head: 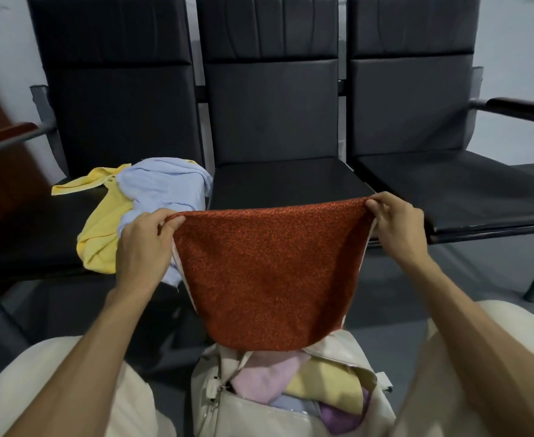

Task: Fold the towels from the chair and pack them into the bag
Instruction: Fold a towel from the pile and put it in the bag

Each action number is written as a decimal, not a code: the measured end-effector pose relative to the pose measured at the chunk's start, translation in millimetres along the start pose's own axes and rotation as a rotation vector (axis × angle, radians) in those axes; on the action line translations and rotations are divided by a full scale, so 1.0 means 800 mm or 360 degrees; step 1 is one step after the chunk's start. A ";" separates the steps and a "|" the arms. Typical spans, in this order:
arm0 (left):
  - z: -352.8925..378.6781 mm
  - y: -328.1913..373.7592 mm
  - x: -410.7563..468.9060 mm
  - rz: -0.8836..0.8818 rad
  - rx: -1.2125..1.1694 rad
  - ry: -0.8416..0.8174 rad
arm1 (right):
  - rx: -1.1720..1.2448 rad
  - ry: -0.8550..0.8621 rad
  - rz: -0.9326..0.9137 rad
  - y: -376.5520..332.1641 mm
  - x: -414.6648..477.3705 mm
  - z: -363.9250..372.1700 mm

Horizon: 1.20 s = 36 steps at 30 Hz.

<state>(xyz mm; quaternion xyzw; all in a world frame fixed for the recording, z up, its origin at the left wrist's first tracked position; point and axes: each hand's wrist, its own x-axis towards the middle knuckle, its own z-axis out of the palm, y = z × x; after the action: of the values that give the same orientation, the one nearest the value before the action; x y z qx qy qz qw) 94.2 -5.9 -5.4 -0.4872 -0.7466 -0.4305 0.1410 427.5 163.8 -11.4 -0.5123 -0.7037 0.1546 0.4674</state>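
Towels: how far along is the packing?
Done: folded towels, pink, yellow and purple, lie in the open bag. In hand: left hand and right hand pinch the top corners of the red towel, holding it spread above the bag. Left: a yellow towel and a blue towel lie crumpled on the chair, unfolded.

Hands: two, left hand [144, 241] and right hand [394, 222], each pinching top corner of one red towel [268, 272].
Loose towels left of grip: two, yellow towel [101, 234] and pale blue towel [161, 181].
Bag [246, 421] below grip: one.
Towels visible inside: four, pink towel [259, 378], cream-yellow towel [328, 386], blue towel [290, 405], purple towel [341, 417].
Black chairs beyond grip: three, left chair [117, 105], middle chair [272, 105], right chair [410, 105].
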 end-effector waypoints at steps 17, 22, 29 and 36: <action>0.006 0.032 -0.005 -0.0759 -0.1221 -0.1020 | 0.0839 -0.0552 0.0484 -0.002 0.010 0.003; -0.012 0.058 0.004 -0.0839 -0.1965 -0.0876 | 0.1205 -0.0275 0.0476 -0.006 0.019 -0.011; 0.003 0.044 0.007 -0.0205 -0.0442 0.0157 | 0.0518 0.0370 0.0162 -0.008 0.019 -0.008; 0.006 0.023 0.009 -0.0052 -0.0254 0.0247 | 0.0578 0.0464 0.0153 -0.010 0.020 -0.004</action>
<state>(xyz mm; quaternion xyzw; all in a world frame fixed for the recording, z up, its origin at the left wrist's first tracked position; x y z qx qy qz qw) 107.3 5.2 5.4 -0.4499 -0.7046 -0.5272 0.1522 425.1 173.6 4.2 -0.4696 -0.5642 0.2251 0.6406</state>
